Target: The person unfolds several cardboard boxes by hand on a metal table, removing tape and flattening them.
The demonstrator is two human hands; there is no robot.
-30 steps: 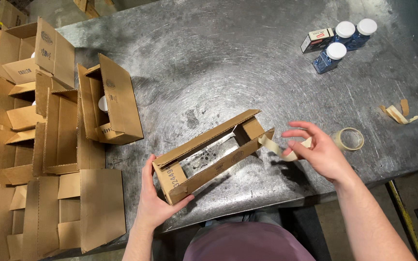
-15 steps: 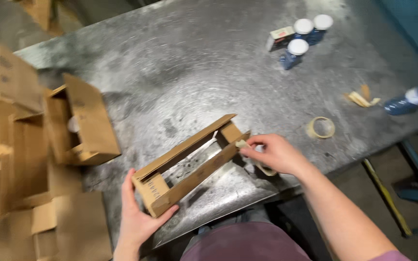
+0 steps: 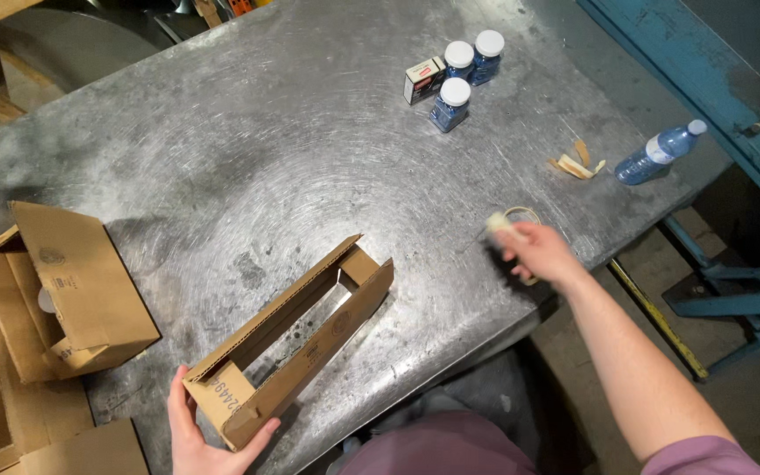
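Note:
A long, narrow cardboard box (image 3: 310, 339) lies open-topped and slantwise on the grey metal table (image 3: 248, 149). My left hand (image 3: 195, 435) cups its near end at the table's front edge. Off to the right, my right hand (image 3: 538, 252) hovers near the table's right edge, well apart from the box. Its fingers are pinched on a small pale scrap (image 3: 496, 222). Just beyond and partly under that hand lies a roll of tape (image 3: 522, 214).
Three blue jars with white lids (image 3: 456, 88) and a small carton (image 3: 423, 80) stand at the back. Brown scraps (image 3: 576, 164) and a lying plastic bottle (image 3: 657, 154) are far right. Folded cardboard boxes (image 3: 72, 290) sit at the left. A blue metal frame (image 3: 705, 79) borders the right.
My right hand has left the far end of the long box and moved right to the tape roll, pinching the pale scrap. My left hand stays on the box's near end.

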